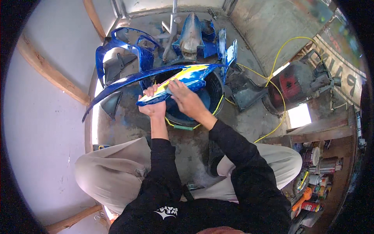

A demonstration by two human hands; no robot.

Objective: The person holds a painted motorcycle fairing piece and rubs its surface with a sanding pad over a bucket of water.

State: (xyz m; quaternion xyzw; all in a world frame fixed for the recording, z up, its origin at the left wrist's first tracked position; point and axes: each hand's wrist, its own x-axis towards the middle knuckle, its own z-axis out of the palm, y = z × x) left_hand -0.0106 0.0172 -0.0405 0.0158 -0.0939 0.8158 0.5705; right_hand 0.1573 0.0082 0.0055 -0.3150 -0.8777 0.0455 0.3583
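Note:
My left hand [154, 106] grips a long blue plastic fairing panel [196, 71], its fingers curled over the lower edge of the wider part, which has yellow and white patches. My right hand [186, 97] rests on the panel's face, fingers pressing a small grey-green pad [168, 90], mostly hidden under them, against it. The panel's narrow tail reaches out to the lower left. Beneath the panel and hands sits a black bucket [219, 110] holding dark bluish liquid, with a yellow rope handle [201, 125] hanging over its front.
Blue fairing parts [105, 56] stand at back left, more [230, 52] behind the bucket. A red-and-black tank [288, 87] with yellow hose [281, 113] is at right, beside a loose dark panel [249, 97]. A wooden shelf [323, 130] with cans [311, 206] lines the lower right.

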